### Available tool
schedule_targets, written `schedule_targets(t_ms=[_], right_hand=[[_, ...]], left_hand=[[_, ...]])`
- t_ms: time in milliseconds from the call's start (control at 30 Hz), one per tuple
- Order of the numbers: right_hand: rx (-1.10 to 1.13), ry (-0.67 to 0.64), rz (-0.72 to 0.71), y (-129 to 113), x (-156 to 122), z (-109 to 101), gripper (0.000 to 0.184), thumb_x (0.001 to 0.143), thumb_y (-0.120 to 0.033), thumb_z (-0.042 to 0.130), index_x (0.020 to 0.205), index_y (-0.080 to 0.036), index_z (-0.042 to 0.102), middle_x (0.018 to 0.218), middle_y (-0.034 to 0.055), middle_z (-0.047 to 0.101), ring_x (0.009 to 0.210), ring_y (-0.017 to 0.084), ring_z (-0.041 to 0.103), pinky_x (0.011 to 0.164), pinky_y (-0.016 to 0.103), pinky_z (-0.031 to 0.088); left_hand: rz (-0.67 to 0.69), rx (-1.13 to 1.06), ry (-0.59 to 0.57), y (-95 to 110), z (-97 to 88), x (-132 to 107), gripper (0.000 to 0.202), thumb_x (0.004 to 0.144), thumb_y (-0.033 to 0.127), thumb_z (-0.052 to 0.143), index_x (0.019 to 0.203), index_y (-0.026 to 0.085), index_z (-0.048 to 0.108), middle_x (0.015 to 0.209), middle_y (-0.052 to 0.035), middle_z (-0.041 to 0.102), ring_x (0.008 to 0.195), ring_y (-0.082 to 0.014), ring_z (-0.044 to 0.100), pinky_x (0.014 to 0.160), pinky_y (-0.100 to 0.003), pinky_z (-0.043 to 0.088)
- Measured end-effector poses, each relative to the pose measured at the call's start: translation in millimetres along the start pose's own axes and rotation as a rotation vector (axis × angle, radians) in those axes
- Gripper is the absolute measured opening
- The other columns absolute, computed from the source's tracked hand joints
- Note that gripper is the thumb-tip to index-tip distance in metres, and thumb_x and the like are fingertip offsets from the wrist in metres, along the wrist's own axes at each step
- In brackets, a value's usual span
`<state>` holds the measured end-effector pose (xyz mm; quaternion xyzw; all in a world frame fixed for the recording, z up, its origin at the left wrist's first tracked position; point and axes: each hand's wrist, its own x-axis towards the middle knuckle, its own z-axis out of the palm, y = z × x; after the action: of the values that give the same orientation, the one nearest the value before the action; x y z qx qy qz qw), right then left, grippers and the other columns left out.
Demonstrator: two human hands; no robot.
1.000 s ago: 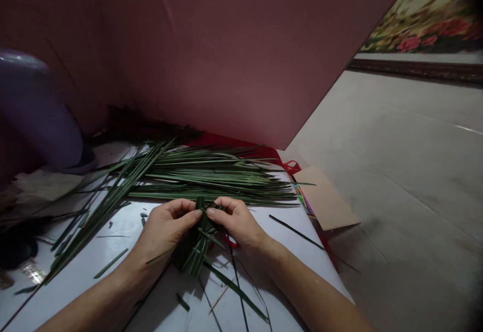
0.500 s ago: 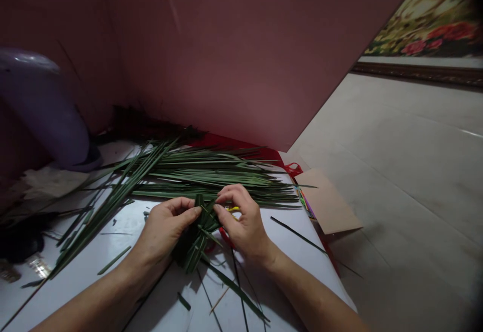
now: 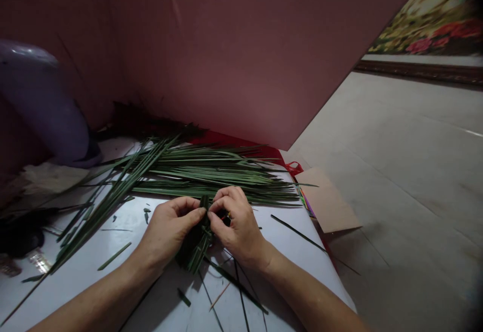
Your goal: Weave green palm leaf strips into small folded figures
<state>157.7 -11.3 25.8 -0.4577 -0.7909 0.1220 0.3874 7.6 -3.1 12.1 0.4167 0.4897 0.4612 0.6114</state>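
Watching from afar, I see the left hand (image 3: pixel 169 226) and right hand (image 3: pixel 236 224) both pinching the top of the folded leaf bundle (image 3: pixel 196 249), which lies just in front of the pile of long leaves (image 3: pixel 211 176). I judge that the springy strips could slip from the fingertips and unfold, or snag the loose strips (image 3: pixel 234 279) in front of the pile. I can read no writing or brand.
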Motion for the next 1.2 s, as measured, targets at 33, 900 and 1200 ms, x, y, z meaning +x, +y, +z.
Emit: schedule_targets(t_ms=[33,900,1200], right_hand=[[-0.004,-0.003,0.0,0,0,-1,0.006,0.075,-0.012,0.056,0.075,-0.017,0.054,0.086,0.0032,0.052,0.087,0.017,0.047,0.081,0.033,0.038],[-0.05,-0.078,0.048,0,0,-5,0.009,0.071,-0.011,0.059,0.069,-0.019,0.056,0.097,0.0038,0.054,0.097,0.02,0.046,0.084,0.036,0.035],[-0.124,-0.088,0.0,0,-1,-5,0.007,0.073,-0.011,0.058,0.073,-0.018,0.055,0.102,0.0049,0.053,0.099,0.02,0.045,0.086,0.036,0.034]], left_hand=[[-0.014,-0.004,-0.003,1,0.7,-1,0.013,0.065,0.026,0.07,0.068,0.017,0.062,0.055,0.0065,0.057,0.048,-0.0057,0.048,0.044,-0.015,0.037],[-0.032,0.102,-0.067,8,1.3,-4,0.013,0.065,0.029,0.066,0.067,0.016,0.063,0.054,0.0024,0.058,0.049,-0.0111,0.05,0.045,-0.02,0.038],[-0.034,0.11,-0.096,11,0.5,-3,0.014,0.066,0.029,0.068,0.07,0.015,0.065,0.057,0.0021,0.059,0.052,-0.0104,0.05,0.047,-0.02,0.039]])
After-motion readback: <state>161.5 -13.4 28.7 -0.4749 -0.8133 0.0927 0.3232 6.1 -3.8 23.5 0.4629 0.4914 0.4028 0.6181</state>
